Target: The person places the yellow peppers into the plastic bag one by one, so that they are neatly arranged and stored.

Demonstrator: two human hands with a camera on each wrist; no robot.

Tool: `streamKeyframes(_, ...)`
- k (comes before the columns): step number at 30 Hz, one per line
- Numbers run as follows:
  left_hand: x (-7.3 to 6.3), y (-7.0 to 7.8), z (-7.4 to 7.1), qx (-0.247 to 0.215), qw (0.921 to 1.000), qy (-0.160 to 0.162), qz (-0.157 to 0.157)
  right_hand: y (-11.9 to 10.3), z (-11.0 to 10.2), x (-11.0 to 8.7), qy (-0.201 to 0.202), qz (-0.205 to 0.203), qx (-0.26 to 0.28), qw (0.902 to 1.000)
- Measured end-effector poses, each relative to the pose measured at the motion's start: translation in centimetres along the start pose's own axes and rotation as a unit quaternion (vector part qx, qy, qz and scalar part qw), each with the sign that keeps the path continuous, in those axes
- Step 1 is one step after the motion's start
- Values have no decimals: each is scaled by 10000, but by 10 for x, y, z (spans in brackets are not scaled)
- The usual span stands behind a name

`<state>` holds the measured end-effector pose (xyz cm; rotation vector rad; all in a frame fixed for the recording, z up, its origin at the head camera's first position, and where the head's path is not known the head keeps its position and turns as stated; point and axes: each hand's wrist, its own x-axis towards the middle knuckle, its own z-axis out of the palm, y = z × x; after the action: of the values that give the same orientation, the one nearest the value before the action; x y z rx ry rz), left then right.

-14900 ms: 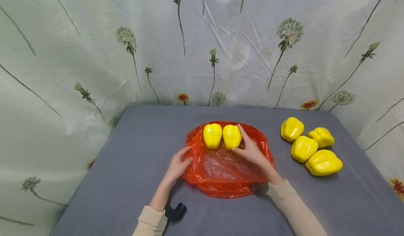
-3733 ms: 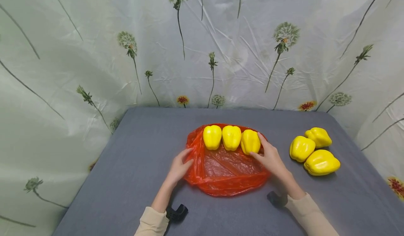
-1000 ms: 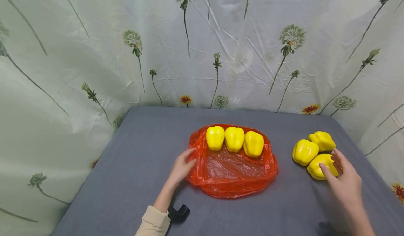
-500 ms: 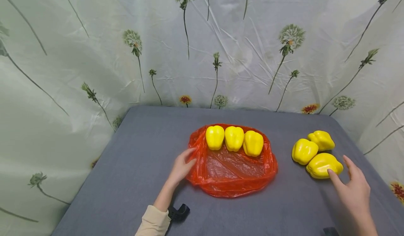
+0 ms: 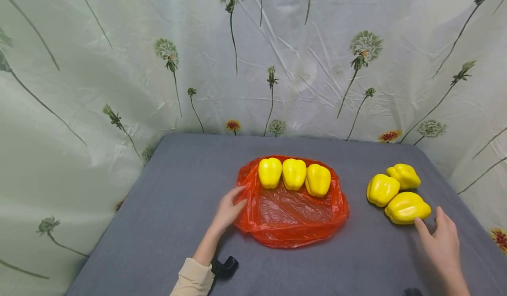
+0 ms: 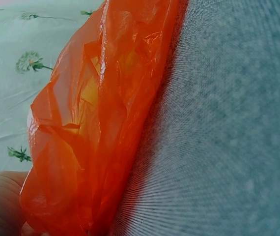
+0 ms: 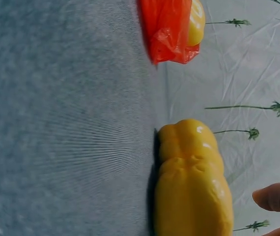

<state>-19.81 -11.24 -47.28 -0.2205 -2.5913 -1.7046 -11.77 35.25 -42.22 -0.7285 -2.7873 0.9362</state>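
A red plastic bag (image 5: 297,239) lies spread open on the grey table, with three yellow bell peppers in a row along its far side, among them a bell pepper (image 5: 318,180) at the right. My left hand (image 5: 227,209) holds the bag's left edge; in the left wrist view the bag's wall (image 6: 96,147) hides most of the fingers. At the right, three more yellow peppers sit close together. My right hand (image 5: 441,239) is beside the nearest bell pepper (image 5: 408,208), thumb and fingers apart with nothing between them. The same pepper lies below the thumb in the right wrist view.
Behind the nearest pepper are another bell pepper (image 5: 382,190) and a far bell pepper (image 5: 404,176). A flower-printed curtain (image 5: 293,67) hangs along the back edge of the grey table (image 5: 178,177). A black wrist mount (image 5: 225,267) sticks out beside the left wrist.
Earlier, a third pepper came from the right group into the bag's row. My right hand then moved right, and over the last second it has drawn slightly nearer me. The left hand stays put.
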Motion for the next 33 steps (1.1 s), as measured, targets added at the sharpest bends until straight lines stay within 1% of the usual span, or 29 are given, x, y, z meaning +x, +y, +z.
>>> streamKeyframes(7, 0, 1, 0, -34, 10000, -28, -54, 3, 10, 0, -298, 327, 219, 9988)
streamKeyframes(12, 0, 1, 0, -5, 9999, -66, -90, 6, 13, 6, -507, 337, 333, 9976)
streamKeyframes(16, 0, 1, -1, 15, 9999, -69, -95, 5, 14, 11, -537, 284, 516, 9968)
streamKeyframes(23, 0, 1, -1, 42, 9999, -46, -94, 7, 16, 21, -520, -113, 762, 9957)
streamKeyframes(26, 1, 1, -1, 74, 10000, -45, -32, 7, 17, 25, -423, -366, 802, 9952)
streamKeyframes(29, 2, 1, -1, 103, 9999, -37, 32, 9, 18, 29, -301, -726, 785, 9938)
streamKeyframes(33, 0, 0, -1, 62, 9999, -26, -78, 10, 20, 29, -185, -1072, 784, 9910)
